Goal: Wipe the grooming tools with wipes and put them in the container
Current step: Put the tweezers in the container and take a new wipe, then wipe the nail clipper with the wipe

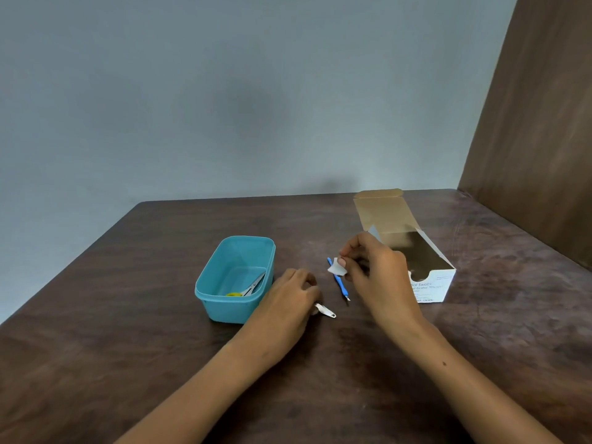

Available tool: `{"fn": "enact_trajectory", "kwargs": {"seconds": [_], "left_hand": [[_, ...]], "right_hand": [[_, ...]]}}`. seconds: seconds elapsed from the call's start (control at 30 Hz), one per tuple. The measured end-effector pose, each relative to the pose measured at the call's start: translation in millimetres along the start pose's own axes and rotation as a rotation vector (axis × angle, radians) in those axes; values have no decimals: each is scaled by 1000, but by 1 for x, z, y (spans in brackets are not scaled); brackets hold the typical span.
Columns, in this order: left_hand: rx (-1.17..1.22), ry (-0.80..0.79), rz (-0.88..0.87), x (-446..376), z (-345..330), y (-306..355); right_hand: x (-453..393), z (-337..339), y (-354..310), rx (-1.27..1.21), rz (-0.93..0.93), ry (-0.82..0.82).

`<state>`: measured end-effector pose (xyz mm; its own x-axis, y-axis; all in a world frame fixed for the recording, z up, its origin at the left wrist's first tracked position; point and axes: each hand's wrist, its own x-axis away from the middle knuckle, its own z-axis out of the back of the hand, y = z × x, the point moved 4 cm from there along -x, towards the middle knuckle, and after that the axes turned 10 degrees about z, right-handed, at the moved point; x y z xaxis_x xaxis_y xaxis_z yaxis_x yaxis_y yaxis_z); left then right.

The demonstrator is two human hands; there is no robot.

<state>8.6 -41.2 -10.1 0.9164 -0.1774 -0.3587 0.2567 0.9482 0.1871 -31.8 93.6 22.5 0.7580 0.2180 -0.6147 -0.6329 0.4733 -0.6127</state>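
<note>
Left hand [290, 299] curls over a small metal tool [326, 310] flat on the desk [128, 331], apparently a nail clipper; only its shiny end shows. Likely stiff, light, slick: grip the sides. Right hand [373, 270] pinches a white wipe [336, 268], soft and limp, above a thin blue stick tool [338, 280] on the desk; take that mid-shaft. Left of them, the teal container [235, 278] holds scissors [248, 288]. Farthest, the open swab box [413, 248].
</note>
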Motion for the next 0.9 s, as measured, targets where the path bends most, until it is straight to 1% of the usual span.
{"fn": "enact_trajectory", "kwargs": {"seconds": [0.07,0.13,0.27,0.37,0.43,0.6,0.7,0.77,0.9], "left_hand": [[12,-28,15,1,0,2],[69,-7,47,3,1,4],[347,142,142,5,11,1],[551,213,243,7,19,-2],[615,254,278,9,23,-3],[684,322,296,13,31,0],[788,362,331,14,35,-1],[879,371,361,15,39,-2],[1064,347,390,14,41,-5]], "right_hand": [[0,-1,0,30,27,-10],[1,-2,1,63,37,-36],[1,0,0,81,52,-23],[1,0,-3,44,90,-9],[2,1,-6,20,134,32],[4,11,-17,131,334,168],[9,13,-23,87,375,219],[11,11,-28,63,426,205],[14,0,-31,68,546,108]]}}
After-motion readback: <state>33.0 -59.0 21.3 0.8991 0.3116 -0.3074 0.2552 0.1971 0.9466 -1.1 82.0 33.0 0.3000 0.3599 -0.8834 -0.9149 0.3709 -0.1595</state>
